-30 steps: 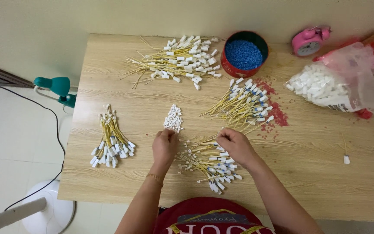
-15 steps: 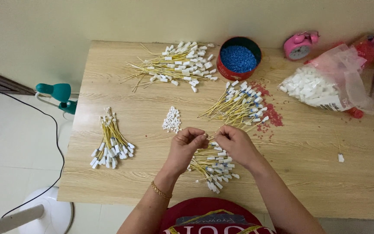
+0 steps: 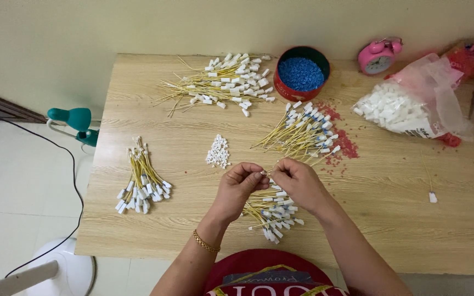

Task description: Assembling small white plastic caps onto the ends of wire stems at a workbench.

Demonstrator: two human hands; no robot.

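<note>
— Yellow, thin and springy — that is how the short yellow wire with a white plastic connector (image 3: 270,176) reads to me. It sits between the 2 hands, just above the near pile of yellow wires with white ends (image 3: 272,211).

— How would it handle?

— Very light, I judge. The wire looks bendy, the connector hard and tiny, so it could slip from the fingertips. Best held right at the white end, pinched, with the wire trailing free.

— And the left hand (image 3: 238,187)?

— Raised off the pale wooden table (image 3: 401,219), wrist bent, a gold bracelet (image 3: 206,242) on it. Thumb and forefinger are closed narrowly on a small white piece at the wire's tip.

— The right hand (image 3: 300,183)?

— Mirrors it — knuckles up, fingers curled in, fingertips pinching the same wire just beside the left ones. The 2 hands touch or nearly touch at the pinch; I cannot tell which.

— What lies about them?

— A little heap of loose white connectors (image 3: 218,152) just beyond the left hand. A tied-looking bundle of yellow wires (image 3: 141,178) lies well to the left, another spread of wires (image 3: 303,133) beyond the right hand, and a larger spread (image 3: 223,82) lies far back. A round red tin of blue pellets (image 3: 302,73) stands near a pink alarm clock (image 3: 378,56) and a clear plastic bag of white parts (image 3: 407,107).
</note>
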